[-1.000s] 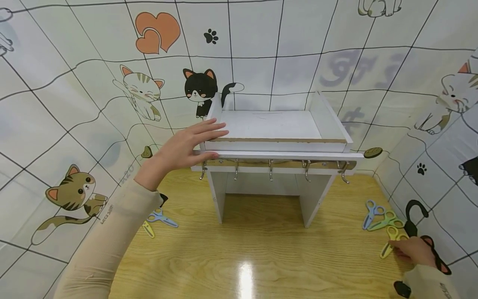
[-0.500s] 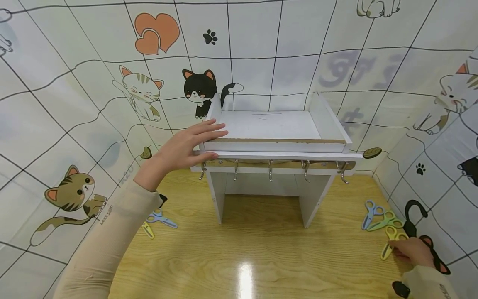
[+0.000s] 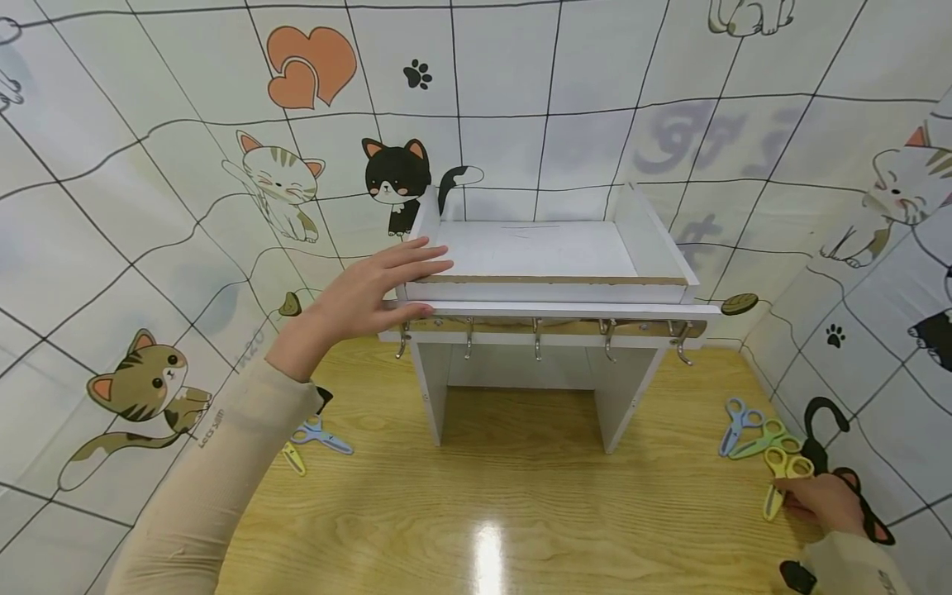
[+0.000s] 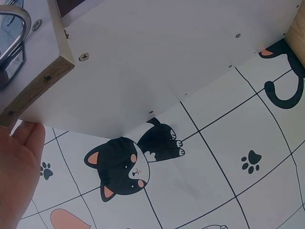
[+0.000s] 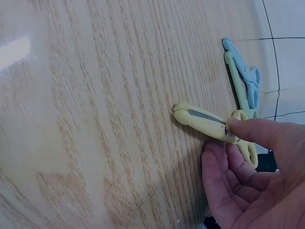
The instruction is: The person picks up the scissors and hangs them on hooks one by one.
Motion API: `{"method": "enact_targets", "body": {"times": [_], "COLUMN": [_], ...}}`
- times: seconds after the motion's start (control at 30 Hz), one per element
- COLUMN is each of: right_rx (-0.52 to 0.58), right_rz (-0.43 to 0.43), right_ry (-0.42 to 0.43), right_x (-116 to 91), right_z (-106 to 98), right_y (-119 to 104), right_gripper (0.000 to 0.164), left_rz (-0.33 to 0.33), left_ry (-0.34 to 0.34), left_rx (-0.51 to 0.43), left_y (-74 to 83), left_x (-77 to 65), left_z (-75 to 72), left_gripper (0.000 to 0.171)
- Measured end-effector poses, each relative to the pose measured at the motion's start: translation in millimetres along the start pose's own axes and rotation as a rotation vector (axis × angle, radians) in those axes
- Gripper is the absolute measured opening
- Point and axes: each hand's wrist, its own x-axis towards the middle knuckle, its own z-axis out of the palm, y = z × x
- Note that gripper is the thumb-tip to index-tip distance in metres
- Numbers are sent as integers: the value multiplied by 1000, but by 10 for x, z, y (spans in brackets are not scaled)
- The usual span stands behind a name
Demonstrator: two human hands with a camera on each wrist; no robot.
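Observation:
At the right of the head view, my right hand (image 3: 827, 502) pinches the yellow scissors (image 3: 774, 501) between thumb and fingers, near the pivot. In the right wrist view the scissors' closed yellow blades (image 5: 202, 123) lie at or just over the wood surface; which, I cannot tell. My left hand (image 3: 362, 296) rests on the left end of a white shelf unit (image 3: 550, 292), fingers straight over its side wall and thumb along the front ledge. Several metal hooks (image 3: 538, 340) hang under that ledge. Blue scissors (image 3: 736, 426) and green scissors (image 3: 766, 440) lie just beyond the yellow pair.
At the left, another blue pair of scissors (image 3: 327, 438) and a yellow pair (image 3: 294, 459) lie partly behind my left sleeve. The unit stands on a wood-grain table (image 3: 535, 512). A white sheet with cat prints (image 3: 580, 149) hangs behind and along both sides.
The yellow scissors have turned slightly in my right hand, their tips swinging a little to the right. My left hand stays on the shelf unit.

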Motion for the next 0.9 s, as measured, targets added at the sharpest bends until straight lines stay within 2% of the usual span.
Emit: {"method": "enact_targets", "body": {"times": [0.13,0.27,0.4,0.47,0.63,0.73,0.9], "right_rx": [-82,-44,-8,1,98,222,426], "right_rz": [-8,16,37,37,34,29,45], "right_ry": [20,14,11,15,23,14,-29], "right_x": [27,29,11,5,45,110,214], "right_z": [6,24,40,38,45,66,102], "right_y": [35,44,42,41,85,125,202], "right_gripper": [57,70,73,68,42,32,27], "left_rz": [-8,-13,-7,-3,1,0,-1], "left_ry": [-7,-10,-5,0,4,3,2], "left_rx": [5,5,3,3,4,5,9], "left_y": [-5,-8,-14,-16,-9,-9,-10], "left_x": [-9,-10,-9,-9,-3,-3,-7], "left_z": [-1,-2,2,4,-1,1,2], "left_gripper": [62,62,62,62,61,61,62]}}
